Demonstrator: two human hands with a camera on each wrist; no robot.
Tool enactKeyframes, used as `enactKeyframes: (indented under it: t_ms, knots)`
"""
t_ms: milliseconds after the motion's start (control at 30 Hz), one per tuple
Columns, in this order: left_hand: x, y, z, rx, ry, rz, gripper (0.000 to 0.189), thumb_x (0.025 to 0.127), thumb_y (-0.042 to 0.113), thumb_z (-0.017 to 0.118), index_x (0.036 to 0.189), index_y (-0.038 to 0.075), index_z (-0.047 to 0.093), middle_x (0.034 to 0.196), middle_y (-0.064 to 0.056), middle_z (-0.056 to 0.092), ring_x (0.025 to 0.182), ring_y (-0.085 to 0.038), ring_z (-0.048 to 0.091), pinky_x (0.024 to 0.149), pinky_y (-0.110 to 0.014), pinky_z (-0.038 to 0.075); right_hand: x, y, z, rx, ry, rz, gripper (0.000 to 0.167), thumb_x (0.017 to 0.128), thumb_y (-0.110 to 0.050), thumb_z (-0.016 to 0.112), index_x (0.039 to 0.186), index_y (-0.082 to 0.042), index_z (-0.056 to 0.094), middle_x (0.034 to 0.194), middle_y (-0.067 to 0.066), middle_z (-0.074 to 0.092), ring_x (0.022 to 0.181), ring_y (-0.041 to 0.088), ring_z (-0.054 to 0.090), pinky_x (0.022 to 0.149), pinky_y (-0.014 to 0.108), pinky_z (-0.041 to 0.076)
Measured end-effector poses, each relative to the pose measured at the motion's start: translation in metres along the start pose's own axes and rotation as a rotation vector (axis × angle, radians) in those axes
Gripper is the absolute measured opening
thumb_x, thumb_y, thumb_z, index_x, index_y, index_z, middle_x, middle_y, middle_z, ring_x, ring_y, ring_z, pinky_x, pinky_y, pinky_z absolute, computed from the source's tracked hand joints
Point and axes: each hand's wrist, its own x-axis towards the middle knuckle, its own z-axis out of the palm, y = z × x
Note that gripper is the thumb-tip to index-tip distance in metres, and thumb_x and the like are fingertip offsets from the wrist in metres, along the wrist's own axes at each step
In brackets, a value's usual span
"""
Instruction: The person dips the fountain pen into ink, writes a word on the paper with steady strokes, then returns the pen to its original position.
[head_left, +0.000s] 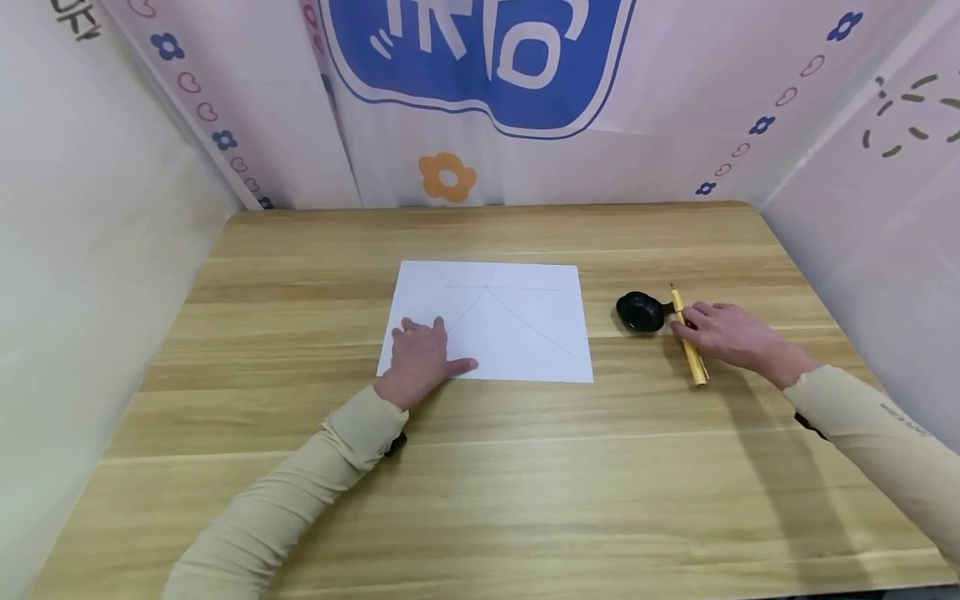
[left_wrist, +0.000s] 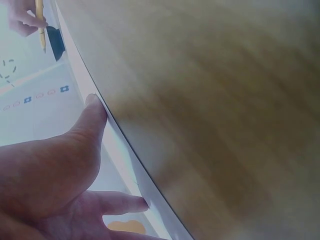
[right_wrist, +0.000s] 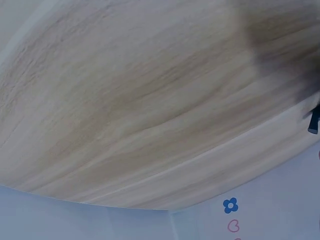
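A white sheet of paper (head_left: 525, 350) with several thin drawn lines lies on the wooden table. My left hand (head_left: 418, 354) rests on the paper's lower left part, fingers spread and thumb stretched along the near edge. In the left wrist view the thumb (left_wrist: 92, 120) touches that edge. To the right, my right hand (head_left: 723, 333) pinches a yellow pen (head_left: 696, 367), its tip pointing toward the back of the table. Beside it sits a small black frying pan (head_left: 641, 312), its handle overlapped by the pen and fingers. The right wrist view does not show the hand.
The wooden table (head_left: 487, 500) meets a printed back wall (head_left: 585, 167) with flowers and a blue sign. Plain white side walls (head_left: 112, 250) stand at left and right. A dark handle end (right_wrist: 314, 122) shows at the right edge of the right wrist view.
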Motion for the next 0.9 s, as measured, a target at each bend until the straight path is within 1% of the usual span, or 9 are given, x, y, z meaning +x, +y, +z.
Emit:
enactKeyframes:
  t_ms: [167, 400, 567, 633, 800, 900]
  knots:
    - [0.0, -0.001, 0.0, 0.012, 0.011, 0.003, 0.098, 0.077, 0.073, 0.054, 0.141, 0.0, 0.04, 0.123, -0.035, 0.056, 0.127, -0.048, 0.044, 0.103, -0.052, 0.04, 0.0, 0.002, 0.005, 0.01, -0.027, -0.017, 0.034, 0.07, 0.009, 0.064, 0.102, -0.003, 0.06, 0.086, 0.014, 0.056, 0.075, 0.027, 0.058, 0.055, 0.035, 0.052]
    - [0.002, -0.001, 0.001, 0.026, 0.017, 0.006, 0.099, 0.076, 0.074, 0.054, 0.14, 0.0, 0.04, 0.12, -0.035, 0.058, 0.124, -0.048, 0.047, 0.1, -0.052, 0.041, -0.002, 0.005, 0.013, 0.016, 0.017, -0.022, 0.03, 0.07, 0.009, 0.062, 0.095, -0.005, 0.057, 0.082, 0.012, 0.054, 0.071, 0.025, 0.056, 0.05, 0.034, 0.049]
    - [-0.001, 0.0, 0.0, 0.024, 0.026, 0.009, 0.098, 0.075, 0.074, 0.055, 0.137, -0.001, 0.044, 0.116, -0.035, 0.06, 0.122, -0.048, 0.049, 0.099, -0.052, 0.042, -0.004, 0.003, 0.016, 0.026, -0.005, -0.01, 0.029, 0.071, 0.01, 0.059, 0.096, -0.003, 0.057, 0.085, 0.014, 0.055, 0.074, 0.027, 0.057, 0.052, 0.035, 0.051]
    - [-0.001, 0.0, 0.0, 0.023, 0.029, 0.009, 0.097, 0.075, 0.074, 0.056, 0.135, -0.001, 0.045, 0.115, -0.034, 0.061, 0.122, -0.048, 0.049, 0.099, -0.051, 0.042, -0.005, 0.003, 0.017, 0.028, -0.004, -0.009, 0.029, 0.07, 0.009, 0.059, 0.097, -0.003, 0.057, 0.085, 0.014, 0.055, 0.075, 0.027, 0.057, 0.052, 0.035, 0.051]
    - [0.0, 0.0, 0.0, 0.017, 0.029, 0.01, 0.096, 0.075, 0.074, 0.056, 0.134, -0.002, 0.045, 0.114, -0.035, 0.061, 0.121, -0.048, 0.049, 0.099, -0.052, 0.043, -0.006, 0.002, 0.021, 0.036, 0.022, -0.012, 0.029, 0.071, 0.009, 0.056, 0.098, -0.002, 0.057, 0.085, 0.015, 0.054, 0.073, 0.027, 0.056, 0.05, 0.035, 0.05]
    - [0.0, 0.0, 0.0, 0.017, 0.02, 0.005, 0.097, 0.075, 0.074, 0.056, 0.136, -0.001, 0.044, 0.117, -0.036, 0.059, 0.123, -0.049, 0.048, 0.1, -0.052, 0.042, -0.007, 0.002, 0.022, 0.041, 0.047, -0.017, 0.029, 0.071, 0.009, 0.053, 0.098, -0.001, 0.057, 0.084, 0.015, 0.053, 0.073, 0.028, 0.055, 0.049, 0.036, 0.048]
